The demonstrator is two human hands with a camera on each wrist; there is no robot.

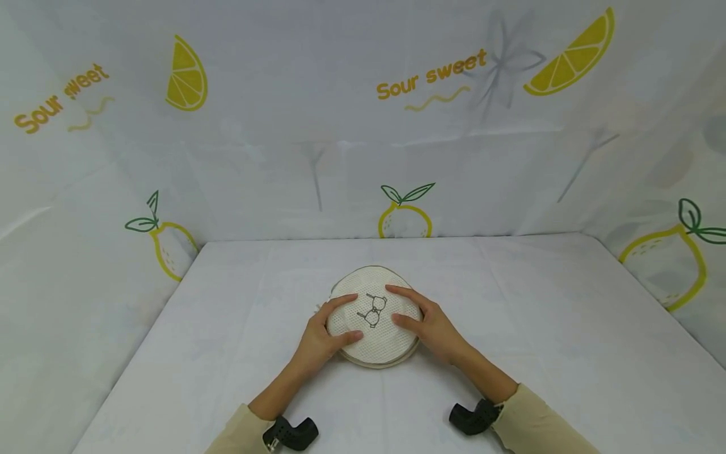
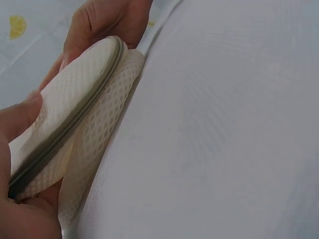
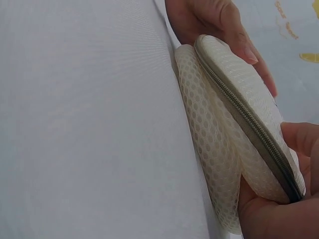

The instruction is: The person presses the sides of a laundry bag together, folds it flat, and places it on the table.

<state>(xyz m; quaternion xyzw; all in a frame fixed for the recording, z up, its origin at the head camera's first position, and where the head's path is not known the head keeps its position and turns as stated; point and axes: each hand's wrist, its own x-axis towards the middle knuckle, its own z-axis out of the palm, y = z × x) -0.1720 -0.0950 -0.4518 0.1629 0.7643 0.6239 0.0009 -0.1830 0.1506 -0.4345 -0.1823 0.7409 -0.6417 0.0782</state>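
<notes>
A round cream mesh laundry bag (image 1: 374,347) is between both hands over the middle of the table, with a dark line drawing on its top. My left hand (image 1: 317,340) grips its left side, thumb and index finger on top and other fingers tucked underneath. On the opposite side my right hand (image 1: 439,331) grips it the same way. A grey-green zipper (image 2: 75,117), closed along the part that shows, runs round the edge in the left wrist view. Below it, the coarser mesh layer (image 3: 212,144) bulges down close to the white cloth in the right wrist view.
A white cloth covers the table (image 1: 227,353). Behind and at the sides hang white sheets (image 1: 272,94) printed with lemons and lettering. Black wrist cameras (image 1: 292,435) sit at both sleeve cuffs.
</notes>
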